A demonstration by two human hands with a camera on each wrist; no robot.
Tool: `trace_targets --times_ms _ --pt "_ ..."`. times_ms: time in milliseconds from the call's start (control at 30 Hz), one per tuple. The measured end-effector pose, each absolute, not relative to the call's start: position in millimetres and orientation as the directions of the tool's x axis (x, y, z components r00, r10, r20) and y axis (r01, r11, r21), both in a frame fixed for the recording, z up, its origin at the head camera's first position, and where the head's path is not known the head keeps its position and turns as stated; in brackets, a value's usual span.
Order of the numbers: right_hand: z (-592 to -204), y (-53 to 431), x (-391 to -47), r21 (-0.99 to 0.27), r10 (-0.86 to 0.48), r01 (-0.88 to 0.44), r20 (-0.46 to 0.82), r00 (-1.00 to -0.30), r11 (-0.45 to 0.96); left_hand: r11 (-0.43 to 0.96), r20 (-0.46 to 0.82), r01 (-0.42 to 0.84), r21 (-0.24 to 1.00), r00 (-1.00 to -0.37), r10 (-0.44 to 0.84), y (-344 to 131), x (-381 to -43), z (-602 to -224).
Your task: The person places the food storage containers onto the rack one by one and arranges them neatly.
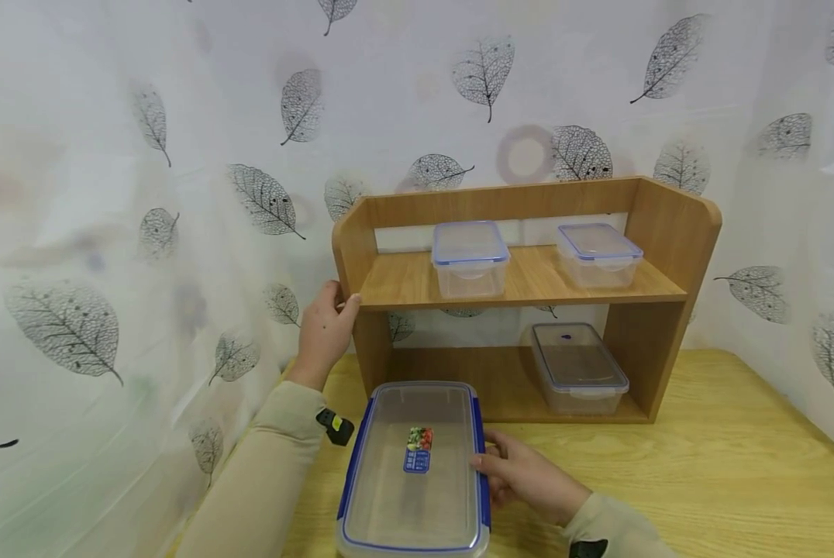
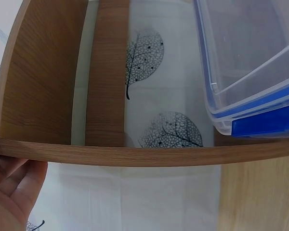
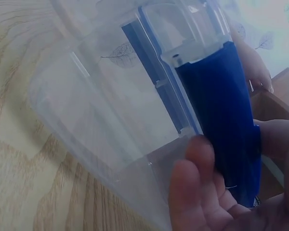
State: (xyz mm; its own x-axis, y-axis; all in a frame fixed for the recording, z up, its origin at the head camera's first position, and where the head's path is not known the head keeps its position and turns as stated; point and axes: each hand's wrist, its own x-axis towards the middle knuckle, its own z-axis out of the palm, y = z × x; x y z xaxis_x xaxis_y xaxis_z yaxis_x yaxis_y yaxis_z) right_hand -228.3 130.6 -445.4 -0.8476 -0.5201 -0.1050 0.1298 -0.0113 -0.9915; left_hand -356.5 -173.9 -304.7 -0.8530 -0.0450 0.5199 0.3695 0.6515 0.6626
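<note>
A large clear food storage container (image 1: 389, 496) with blue side latches lies lengthwise at the left half of the wooden shelf (image 1: 452, 304), its far end at the lower level's opening. My right hand (image 1: 529, 477) grips its right long side, thumb on the lid's edge and fingers curled against the blue latch (image 3: 216, 110). A printed label (image 1: 418, 449) sits on the lid. My left hand (image 1: 325, 329) touches the outer side and front edge of the shelf's left panel (image 2: 135, 156); its fingertips are partly hidden there. Whether the container's base touches the table cannot be seen.
Two smaller lidded containers, one left (image 1: 470, 260) and one right (image 1: 598, 256), stand on the upper level. Another lidded container (image 1: 577, 360) is at the lower level's right. The wood-patterned table (image 1: 724, 465) meets a leaf-print sheet (image 1: 201, 232) behind and at the sides.
</note>
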Motion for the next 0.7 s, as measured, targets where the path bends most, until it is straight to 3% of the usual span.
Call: trace_targets --times_ms 367,700 --pt "-439.8 136.0 -227.7 -1.000 -0.484 0.007 -0.012 -0.875 0.012 0.647 0.520 0.374 0.665 -0.853 -0.040 -173.6 -358.3 -304.2" --pt "-435.7 145.5 -234.7 -0.999 -0.467 0.005 -0.025 -0.884 0.045 0.657 0.512 0.356 0.664 -0.857 -0.052 -173.8 -357.7 -304.8"
